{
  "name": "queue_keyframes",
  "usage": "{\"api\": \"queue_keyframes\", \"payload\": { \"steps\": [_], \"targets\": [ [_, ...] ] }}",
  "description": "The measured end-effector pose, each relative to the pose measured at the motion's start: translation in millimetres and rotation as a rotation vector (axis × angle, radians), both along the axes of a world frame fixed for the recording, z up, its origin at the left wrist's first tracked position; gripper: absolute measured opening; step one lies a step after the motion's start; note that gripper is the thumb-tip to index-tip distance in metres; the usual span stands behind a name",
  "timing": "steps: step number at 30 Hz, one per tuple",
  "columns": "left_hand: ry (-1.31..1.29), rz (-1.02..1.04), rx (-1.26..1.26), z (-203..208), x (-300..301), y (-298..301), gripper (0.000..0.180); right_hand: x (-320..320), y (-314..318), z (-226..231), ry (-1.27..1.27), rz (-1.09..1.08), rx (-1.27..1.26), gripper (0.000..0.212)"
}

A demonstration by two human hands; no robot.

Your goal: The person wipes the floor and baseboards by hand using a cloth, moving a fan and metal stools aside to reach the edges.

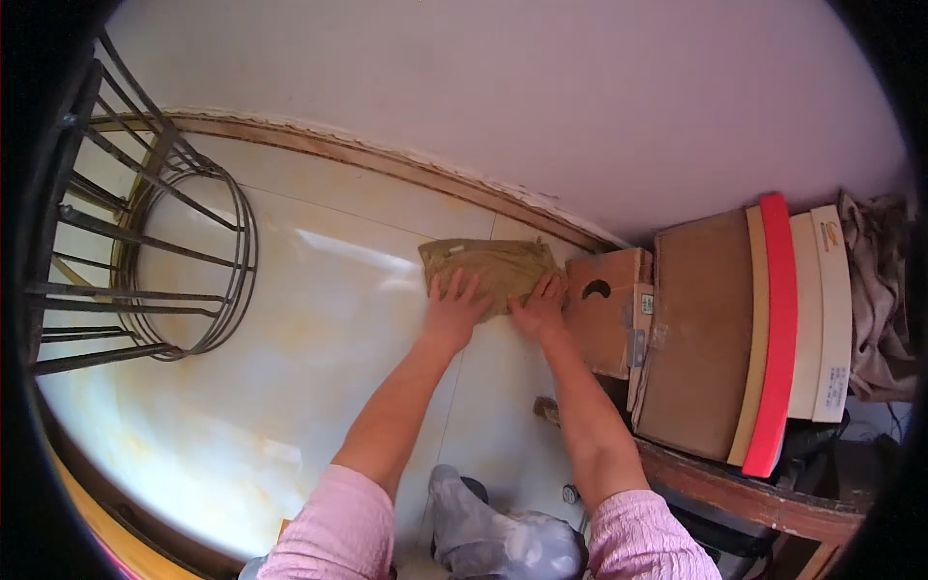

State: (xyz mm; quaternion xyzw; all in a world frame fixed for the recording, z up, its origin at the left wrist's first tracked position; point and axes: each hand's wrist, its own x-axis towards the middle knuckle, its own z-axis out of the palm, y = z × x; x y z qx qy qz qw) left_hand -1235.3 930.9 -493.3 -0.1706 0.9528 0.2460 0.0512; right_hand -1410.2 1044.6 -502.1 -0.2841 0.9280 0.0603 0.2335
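beside the cloth (493,271), cardboard box (604,333)

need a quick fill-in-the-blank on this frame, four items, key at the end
1. The left hand and right hand are both on the cloth; nearer the cardboard box is the ____ one.
2. That box has a dark opening shaped like a ____.
3. The metal rod frame stands on the picture's ____ side.
4. The person's sleeves are ____.

Missing words: right; crescent; left; pink.
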Motion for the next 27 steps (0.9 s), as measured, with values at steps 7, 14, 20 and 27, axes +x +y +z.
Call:
{"api": "queue_keyframes", "payload": {
  "steps": [7, 14, 20, 27],
  "targets": [
    [-0.021, -0.241, -0.112, 12.1, 102.4, 47.9, 0.057, 107.0, 97.7, -19.9, 0.612, 0.512, -0.284, 0.097],
    [-0.024, -0.520, -0.105, 15.1, 251.9, 99.8, 0.045, 251.4, 135.6, 57.8, -0.165, 0.344, 0.113, 0.070],
    [0.068, -0.714, 0.032, 30.9, 282.1, 94.8, 0.017, 272.9, 146.2, 29.7, -0.603, 0.418, -0.086, 0.041],
    [0.124, -0.407, -0.245, 51.7, 267.9, 9.0, 0.018, 227.0, 45.5, 90.1, -0.555, 0.317, -0.489, 0.053]
  ]
}}
